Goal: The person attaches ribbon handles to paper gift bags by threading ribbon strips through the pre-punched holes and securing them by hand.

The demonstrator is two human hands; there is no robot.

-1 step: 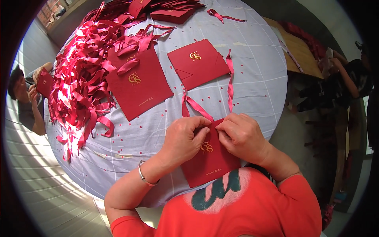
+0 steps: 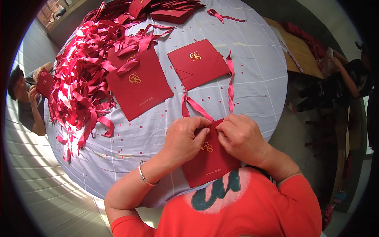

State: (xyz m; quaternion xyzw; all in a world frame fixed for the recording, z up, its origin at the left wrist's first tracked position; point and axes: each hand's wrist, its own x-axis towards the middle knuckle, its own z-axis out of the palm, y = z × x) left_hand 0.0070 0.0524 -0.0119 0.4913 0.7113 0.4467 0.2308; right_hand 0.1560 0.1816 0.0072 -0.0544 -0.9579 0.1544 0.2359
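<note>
A flat red paper gift bag [image 2: 215, 164] with a gold emblem lies at the table's near edge, against my shirt. My left hand [image 2: 183, 138] pinches it at the top edge, thumb and forefinger together. My right hand [image 2: 242, 136] is closed at the same edge, just to the right. A pink ribbon [image 2: 196, 106] runs down to the bag's top between my hands. Another ribbon length [image 2: 230, 85] reaches down to my right hand. What exactly the fingertips hold is partly hidden. Beyond them lies a second red bag [image 2: 199, 73] with slanted cut lines.
A larger red bag [image 2: 144, 87] lies left of centre, beside a big heap of pink ribbons [image 2: 85, 83]. Stacked red bags [image 2: 175, 14] and a loose ribbon [image 2: 225, 16] are at the back. Small red dots are scattered over the tablecloth [image 2: 252, 94]. One person sits left, another right.
</note>
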